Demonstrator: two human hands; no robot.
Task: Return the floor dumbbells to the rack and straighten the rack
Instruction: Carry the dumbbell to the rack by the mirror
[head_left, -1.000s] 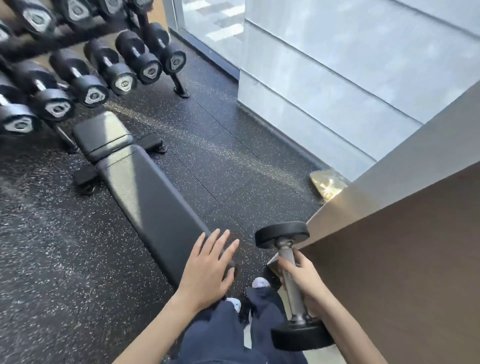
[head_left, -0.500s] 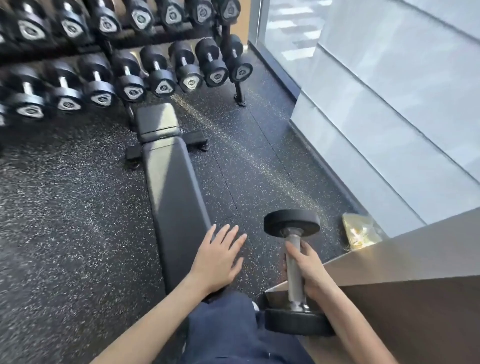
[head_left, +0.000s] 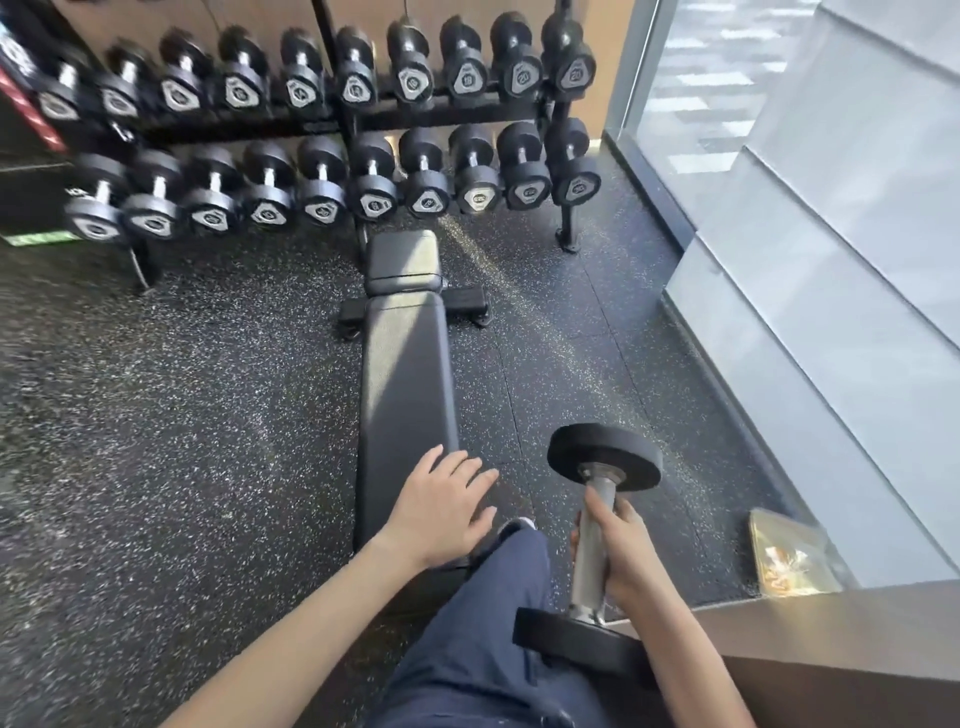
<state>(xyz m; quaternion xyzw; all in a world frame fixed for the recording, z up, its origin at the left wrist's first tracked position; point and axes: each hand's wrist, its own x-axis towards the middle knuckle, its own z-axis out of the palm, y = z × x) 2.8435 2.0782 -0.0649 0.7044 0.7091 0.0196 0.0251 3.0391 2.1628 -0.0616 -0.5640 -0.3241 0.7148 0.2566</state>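
Right hand (head_left: 623, 545) curled around the steel handle of a dumbbell (head_left: 597, 499), held nearly upright at five o'clock beside the person's thigh, forearm coming in from the lower right. The left hand (head_left: 441, 512) hangs flat at six o'clock, fingers spread and holding nothing, over the near end of a bench (head_left: 405, 374). The weight looks rigid and heavy, its smooth bar likely slippery, so mid-handle seems the safest grip; the rack (head_left: 447, 117) stands well apart at twelve o'clock.

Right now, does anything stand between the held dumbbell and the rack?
Partly. The bench lies lengthwise on the floor between the person and the rack, its far end near the lower tier. The dumbbell in the right hand is right of it, with bare floor ahead.
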